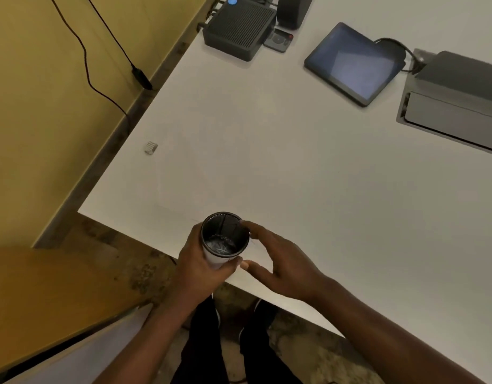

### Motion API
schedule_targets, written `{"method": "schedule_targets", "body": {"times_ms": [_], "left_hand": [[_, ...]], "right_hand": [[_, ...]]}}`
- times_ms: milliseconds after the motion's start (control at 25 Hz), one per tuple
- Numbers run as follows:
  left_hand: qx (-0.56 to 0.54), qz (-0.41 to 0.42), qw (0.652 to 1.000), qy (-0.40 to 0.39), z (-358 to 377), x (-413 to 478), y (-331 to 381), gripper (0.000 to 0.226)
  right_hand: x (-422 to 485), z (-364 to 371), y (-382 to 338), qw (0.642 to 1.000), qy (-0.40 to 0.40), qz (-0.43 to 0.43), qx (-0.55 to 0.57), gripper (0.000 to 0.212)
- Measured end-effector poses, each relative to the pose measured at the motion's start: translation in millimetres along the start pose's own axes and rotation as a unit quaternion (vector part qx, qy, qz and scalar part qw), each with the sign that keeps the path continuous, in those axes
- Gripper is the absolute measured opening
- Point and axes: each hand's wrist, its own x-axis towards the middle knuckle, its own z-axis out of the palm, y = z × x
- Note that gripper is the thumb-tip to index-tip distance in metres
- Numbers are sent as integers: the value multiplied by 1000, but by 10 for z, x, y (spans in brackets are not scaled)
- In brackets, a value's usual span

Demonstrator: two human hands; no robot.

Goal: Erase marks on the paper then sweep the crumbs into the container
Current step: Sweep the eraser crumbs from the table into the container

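A round dark mesh container (224, 239) with a pale lower part is held at the near edge of the white table (308, 176). My left hand (199, 264) is wrapped around its left side and bottom. My right hand (278, 261) lies on the table just right of the container, fingers spread, fingertips touching its rim and side. A white sheet of paper (195, 184) lies flat beyond the container, barely distinguishable from the table. A small pale eraser (151, 147) sits near the table's left edge. Crumbs are too small to make out.
At the back of the table stand a black ribbed box (239, 29), a dark speaker (293, 9), a small remote (279, 40) and a tablet (352, 63) with a cable. A grey cable hatch (455, 106) is at the right. Black cables hang over the yellow wall at the left.
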Motion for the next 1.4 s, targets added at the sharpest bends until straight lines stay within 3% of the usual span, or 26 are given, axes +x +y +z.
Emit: {"method": "schedule_targets", "body": {"times_ms": [120, 240, 360, 680, 800, 1000, 1240, 1400], "left_hand": [[-12, -31, 999, -4, -69, -391, -284, 84], [-6, -49, 999, -11, -79, -769, -566, 84], [-11, -72, 997, -15, -58, -1005, -770, 89], [15, -106, 994, -14, 188, -1184, -1171, 83], [19, -129, 991, -24, 276, -1221, -1361, 84], [11, -165, 986, -19, 416, -1074, -1462, 84], [-12, -180, 983, -11, 570, -786, -1429, 94], [-27, -193, 981, -1, 587, -712, -1434, 97]], "right_hand": [[0, 78, 415, 990, 28, 68, -120, 84], [105, 126, 868, 953, 6, 172, -250, 96], [73, 343, 939, 937, -28, 167, -306, 101], [-110, 1075, 419, 949, -88, 95, -287, 88], [-146, 968, 481, 952, -68, 80, -286, 83], [-146, 812, 670, 939, -46, 134, -312, 88], [-223, 1216, 325, 956, -111, 36, -268, 85], [-109, 1078, 444, 959, -80, 37, -270, 84]]}}
